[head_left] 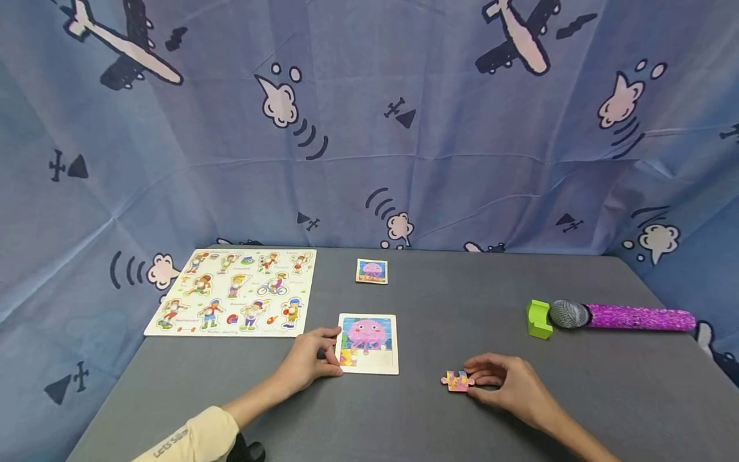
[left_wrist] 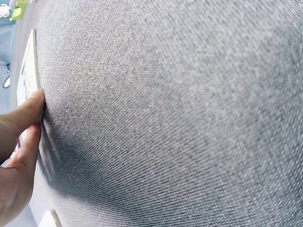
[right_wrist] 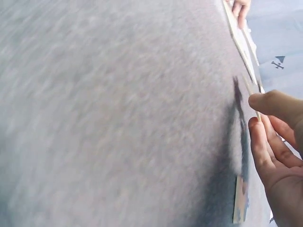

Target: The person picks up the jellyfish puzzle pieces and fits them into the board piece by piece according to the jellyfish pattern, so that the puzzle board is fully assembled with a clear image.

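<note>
A square jellyfish jigsaw board (head_left: 388, 369) lies on the grey table, its upper picture filled and a pale bare patch at its lower right. My left hand (head_left: 312, 359) grips the board's left edge with thumb and fingers; the left wrist view shows the fingertips (left_wrist: 37, 97) right at that edge. To the board's right, my right hand (head_left: 508, 385) pinches a pink and yellow jigsaw piece (head_left: 458, 381) between thumb and fingers. Seen edge-on in the right wrist view, the piece is lifted over its shadow. A flat wooden piece (right_wrist: 240, 198) lies on the table below that hand.
Behind the board lies a small jellyfish picture card (head_left: 372, 271). A large white board with sports figures (head_left: 231, 289) occupies the back left. On the right are a green block (head_left: 539, 319) and a microphone with a glittery purple handle (head_left: 641, 317). A blue patterned curtain (head_left: 358, 128) hangs behind the table.
</note>
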{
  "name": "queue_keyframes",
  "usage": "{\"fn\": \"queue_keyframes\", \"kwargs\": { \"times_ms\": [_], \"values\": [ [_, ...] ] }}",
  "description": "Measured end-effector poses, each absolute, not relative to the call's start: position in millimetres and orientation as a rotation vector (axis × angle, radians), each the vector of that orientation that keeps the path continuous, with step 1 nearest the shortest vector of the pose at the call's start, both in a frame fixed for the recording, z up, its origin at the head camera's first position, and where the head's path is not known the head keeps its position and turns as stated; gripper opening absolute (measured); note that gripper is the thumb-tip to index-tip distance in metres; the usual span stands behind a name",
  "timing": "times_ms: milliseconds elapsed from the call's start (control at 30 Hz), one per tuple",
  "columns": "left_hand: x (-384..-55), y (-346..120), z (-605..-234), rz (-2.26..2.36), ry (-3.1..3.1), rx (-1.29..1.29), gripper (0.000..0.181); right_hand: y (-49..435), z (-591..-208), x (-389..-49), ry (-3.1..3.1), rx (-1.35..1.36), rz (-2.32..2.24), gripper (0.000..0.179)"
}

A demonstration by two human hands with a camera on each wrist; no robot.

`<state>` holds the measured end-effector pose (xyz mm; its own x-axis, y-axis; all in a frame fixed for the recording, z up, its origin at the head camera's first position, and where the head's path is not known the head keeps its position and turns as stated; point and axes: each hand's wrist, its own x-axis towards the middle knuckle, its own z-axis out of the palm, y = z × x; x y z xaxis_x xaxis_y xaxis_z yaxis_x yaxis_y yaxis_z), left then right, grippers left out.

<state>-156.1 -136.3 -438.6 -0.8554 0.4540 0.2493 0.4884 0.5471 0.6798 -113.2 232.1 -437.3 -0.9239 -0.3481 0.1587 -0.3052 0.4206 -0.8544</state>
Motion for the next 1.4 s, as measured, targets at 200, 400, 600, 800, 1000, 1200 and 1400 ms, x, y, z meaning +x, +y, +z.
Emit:
{"fn": "queue_keyframes", "kwargs": {
  "times_ms": [200,400,600,800,1000,1200,1400],
  "values": [
    [-156.4,-137.3,-438.0,-1.2,-2.722,-0.845,0.025,220.9,-436.0,-117.0,2.448,-0.483,-1.667,0.04],
    [-156.6,-137.2,-437.2,-1.191,-2.739,-0.839,0.025,204.7,-439.9,-121.4,2.384,-0.518,-1.76,0.039],
    [-156.3,-136.6,-436.8,-1.201,-2.746,-0.825,0.025,186.9,-443.9,-127.1,2.35,-0.634,-1.851,0.037],
    [-157.2,-137.0,-437.1,-1.199,-2.743,-0.824,0.025,169.5,-444.8,-135.6,2.315,-0.607,-1.874,0.037],
    [-157.2,-137.1,-436.7,-1.205,-2.736,-0.826,0.025,148.4,-447.1,-146.8,2.294,-0.568,-1.897,0.035],
    [-157.2,-137.2,-437.8,-1.207,-2.734,-0.825,0.025,124.8,-446.9,-153.9,2.274,-0.543,-1.907,0.035],
    [-156.8,-137.3,-437.7,-1.21,-2.727,-0.827,0.026,104.3,-446.4,-158.9,2.328,-0.486,-1.851,0.033]
  ]
}}
